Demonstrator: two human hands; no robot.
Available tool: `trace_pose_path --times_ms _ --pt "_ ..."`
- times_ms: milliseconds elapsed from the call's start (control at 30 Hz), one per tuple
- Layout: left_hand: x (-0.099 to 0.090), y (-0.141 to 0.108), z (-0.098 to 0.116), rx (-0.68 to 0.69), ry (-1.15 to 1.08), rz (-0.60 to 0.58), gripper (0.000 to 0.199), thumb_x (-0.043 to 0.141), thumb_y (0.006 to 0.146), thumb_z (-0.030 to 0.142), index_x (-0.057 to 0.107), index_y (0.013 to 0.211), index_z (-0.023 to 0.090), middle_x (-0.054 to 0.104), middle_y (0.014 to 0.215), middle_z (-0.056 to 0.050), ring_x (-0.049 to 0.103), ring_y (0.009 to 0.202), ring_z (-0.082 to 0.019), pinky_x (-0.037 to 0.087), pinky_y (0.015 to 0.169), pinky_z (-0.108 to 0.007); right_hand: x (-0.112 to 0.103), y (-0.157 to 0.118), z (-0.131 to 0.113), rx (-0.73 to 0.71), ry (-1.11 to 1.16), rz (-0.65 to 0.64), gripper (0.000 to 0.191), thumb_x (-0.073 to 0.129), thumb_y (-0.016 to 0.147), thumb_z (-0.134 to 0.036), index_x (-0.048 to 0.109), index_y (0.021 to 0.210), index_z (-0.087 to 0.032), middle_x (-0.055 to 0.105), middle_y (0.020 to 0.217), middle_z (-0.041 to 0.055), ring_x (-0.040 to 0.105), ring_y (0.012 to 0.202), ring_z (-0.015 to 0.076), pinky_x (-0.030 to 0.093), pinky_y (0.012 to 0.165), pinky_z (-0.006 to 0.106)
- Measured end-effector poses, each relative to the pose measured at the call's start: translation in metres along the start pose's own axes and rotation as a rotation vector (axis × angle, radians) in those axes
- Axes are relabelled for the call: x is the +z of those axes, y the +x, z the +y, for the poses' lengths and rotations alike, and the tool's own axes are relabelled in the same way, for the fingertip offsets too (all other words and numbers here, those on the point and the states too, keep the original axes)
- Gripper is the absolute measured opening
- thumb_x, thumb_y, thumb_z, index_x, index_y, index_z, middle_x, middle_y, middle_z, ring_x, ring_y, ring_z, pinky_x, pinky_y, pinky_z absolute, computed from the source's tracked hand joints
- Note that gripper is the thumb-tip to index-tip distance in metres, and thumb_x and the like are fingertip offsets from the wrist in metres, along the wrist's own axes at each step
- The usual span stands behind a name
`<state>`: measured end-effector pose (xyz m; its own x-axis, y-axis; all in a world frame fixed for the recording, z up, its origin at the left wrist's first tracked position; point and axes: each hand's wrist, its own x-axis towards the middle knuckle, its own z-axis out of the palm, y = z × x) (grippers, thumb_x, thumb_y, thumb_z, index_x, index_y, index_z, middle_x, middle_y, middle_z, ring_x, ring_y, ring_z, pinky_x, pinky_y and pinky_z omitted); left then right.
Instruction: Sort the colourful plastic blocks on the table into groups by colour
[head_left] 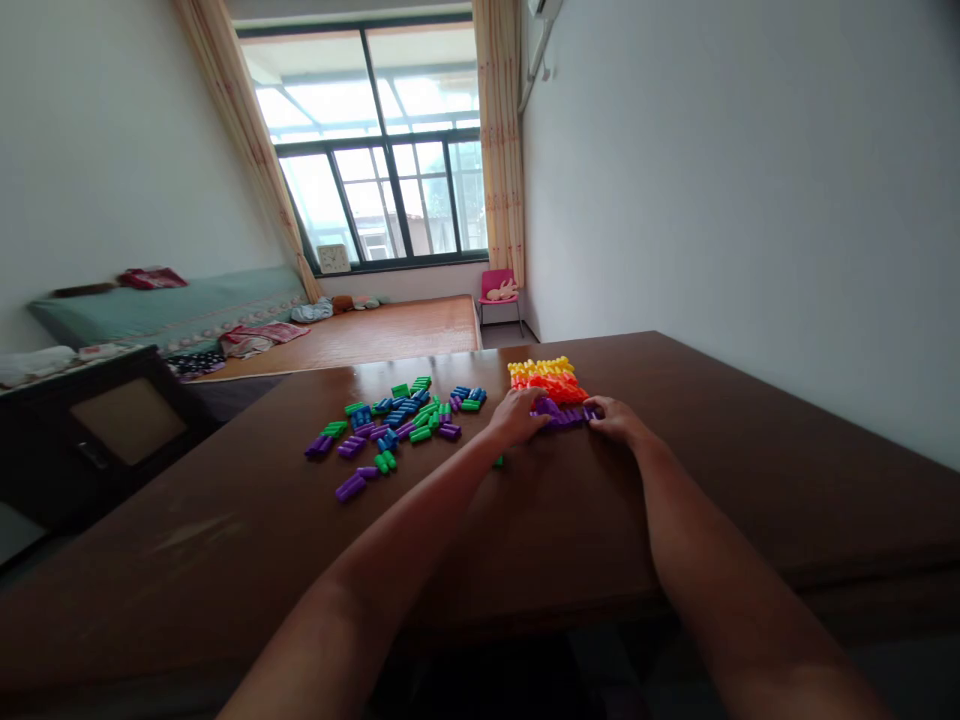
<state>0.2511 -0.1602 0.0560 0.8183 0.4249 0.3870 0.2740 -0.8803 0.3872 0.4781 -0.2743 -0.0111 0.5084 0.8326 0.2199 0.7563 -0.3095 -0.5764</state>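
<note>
On the dark table, yellow plastic pieces (541, 368), orange-red pieces (555, 386) and a purple row (568, 418) lie together as one banded block. My left hand (516, 416) curls around the left end of the purple row, index finger over it and thumb at its near side. At the other end, the thumb and fingers of my right hand (616, 418) close on a small purple piece (591, 412). My fingers partly cover both ends of the purple row. A green piece (499, 461) shows just below my left wrist.
Loose green (421, 434), blue (406, 408) and purple pieces (350, 488) lie scattered on the table (247, 560) to the left. A dark cabinet (82, 450) stands at the left. Beyond are a bed (405, 328), a pink chair (497, 281) and a window.
</note>
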Motion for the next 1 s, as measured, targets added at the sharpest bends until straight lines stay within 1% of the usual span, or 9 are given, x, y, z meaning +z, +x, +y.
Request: trace_pose_path --times_ms 100,167,300,467,667,767,833,933,1000 --pt "0.015 0.014 0.01 -0.024 0.027 -0.045 0.045 0.069 0.078 0.031 0.063 0.121 0.019 0.068 0.117 -0.007 0.06 0.11 -0.025 0.047 0.097 -0.037 0.0 0.001 0.001 0.023 0.079 -0.048 0.043 0.065 0.066 -0.013 0.069 0.108 -0.02 0.073 0.09 0.0025 0.067 0.081 0.0157 0.05 0.077 0.024" --pt "0.023 0.021 0.015 -0.04 0.036 -0.091 0.044 0.068 0.078 0.031 0.063 0.12 0.019 0.068 0.115 -0.008 0.06 0.108 -0.025 0.048 0.095 -0.036 -0.001 0.002 0.002 0.022 0.095 -0.058 0.041 0.066 0.065 -0.012 0.07 0.105 -0.02 0.073 0.087 0.002 0.067 0.079 0.0157 0.05 0.075 0.023" --pt "0.034 0.027 0.021 -0.048 0.091 -0.154 0.042 0.065 0.079 0.032 0.064 0.119 0.02 0.068 0.115 -0.008 0.06 0.107 -0.026 0.05 0.091 -0.036 -0.002 0.004 0.001 0.003 0.104 -0.051 0.04 0.067 0.063 -0.009 0.072 0.101 -0.022 0.074 0.09 0.0021 0.068 0.083 0.0167 0.05 0.076 0.023" --pt "0.04 0.028 0.018 -0.053 0.161 -0.189 0.044 0.061 0.081 0.029 0.061 0.124 0.022 0.065 0.121 -0.009 0.058 0.111 -0.027 0.049 0.092 -0.036 -0.003 0.005 -0.003 0.004 0.071 -0.078 0.045 0.064 0.064 -0.007 0.07 0.106 -0.02 0.074 0.096 0.0025 0.068 0.089 0.0173 0.05 0.08 0.023" --pt "0.038 0.028 0.017 -0.079 0.215 -0.216 0.043 0.06 0.081 0.032 0.061 0.123 0.024 0.065 0.121 -0.008 0.058 0.112 -0.028 0.05 0.091 -0.038 -0.005 0.005 -0.006 -0.027 0.066 -0.076 0.046 0.063 0.064 -0.005 0.07 0.107 -0.019 0.073 0.1 0.0041 0.067 0.092 0.0187 0.049 0.084 0.025" --pt "0.036 0.027 0.02 -0.058 0.243 -0.23 0.045 0.063 0.079 0.034 0.061 0.123 0.022 0.065 0.121 -0.009 0.056 0.115 -0.029 0.049 0.094 -0.04 -0.006 0.004 -0.006 -0.024 0.092 -0.083 0.049 0.062 0.063 -0.005 0.069 0.11 -0.019 0.073 0.103 0.0042 0.067 0.093 0.0189 0.049 0.085 0.025" --pt "0.034 0.026 0.021 -0.031 0.244 -0.214 0.048 0.064 0.078 0.035 0.059 0.124 0.021 0.062 0.125 -0.009 0.053 0.118 -0.029 0.046 0.097 -0.041 -0.006 0.004 -0.006 -0.024 0.117 -0.094 0.053 0.06 0.061 -0.003 0.068 0.112 -0.019 0.072 0.104 0.0039 0.066 0.093 0.0185 0.048 0.085 0.025" --pt "0.021 0.018 0.019 0.021 0.235 -0.137 0.046 0.061 0.082 0.039 0.058 0.126 0.022 0.058 0.131 -0.008 0.05 0.122 -0.027 0.042 0.103 -0.042 -0.007 0.003 -0.008 -0.004 0.132 -0.085 0.057 0.055 0.061 -0.002 0.067 0.114 -0.018 0.073 0.102 0.0035 0.066 0.091 0.0175 0.049 0.084 0.024" --pt "0.005 0.006 0.014 0.059 0.227 -0.078 0.044 0.058 0.085 0.039 0.058 0.126 0.024 0.057 0.132 -0.007 0.048 0.124 -0.027 0.04 0.105 -0.043 -0.008 0.002 -0.01 0.046 0.094 -0.027 0.054 0.053 0.062 -0.002 0.068 0.112 -0.018 0.073 0.101 0.0049 0.066 0.09 0.0177 0.049 0.083 0.025"
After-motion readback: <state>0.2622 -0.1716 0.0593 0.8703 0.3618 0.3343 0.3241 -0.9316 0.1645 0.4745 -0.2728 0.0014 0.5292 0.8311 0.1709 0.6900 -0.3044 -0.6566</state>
